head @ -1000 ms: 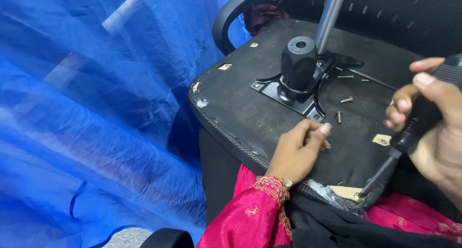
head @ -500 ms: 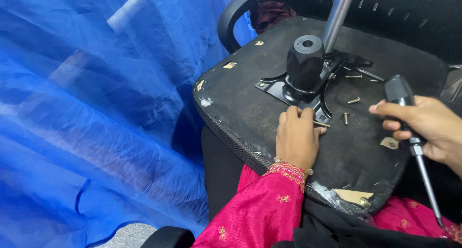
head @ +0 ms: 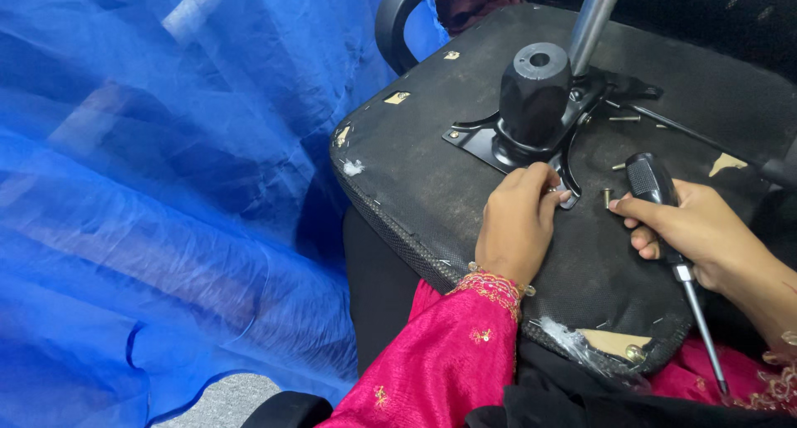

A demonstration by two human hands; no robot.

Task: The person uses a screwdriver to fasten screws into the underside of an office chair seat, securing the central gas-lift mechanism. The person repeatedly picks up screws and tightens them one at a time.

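Note:
An upturned black office chair seat (head: 432, 187) lies across my lap, its metal mounting plate (head: 490, 141) and black column socket (head: 535, 92) facing up. My left hand (head: 515, 225), in a pink embroidered sleeve, rests on the seat underside with its fingertips pinched at the plate's near corner; whether it holds a screw I cannot tell. My right hand (head: 693, 229) grips a black-handled screwdriver (head: 664, 204) with the shaft pointing down toward me. Loose screws (head: 608, 197) lie on the seat between my hands.
A silver gas-lift rod (head: 591, 17) rises from the plate. A black armrest (head: 398, 17) curves at the seat's far left. Blue netting fabric (head: 158, 195) fills the left side. Torn patches show pale wood at the seat's near edge (head: 614, 341).
My right hand with the screwdriver has swung down and in toward the plate, the shaft now pointing at me. My left hand has slid up to the plate's corner.

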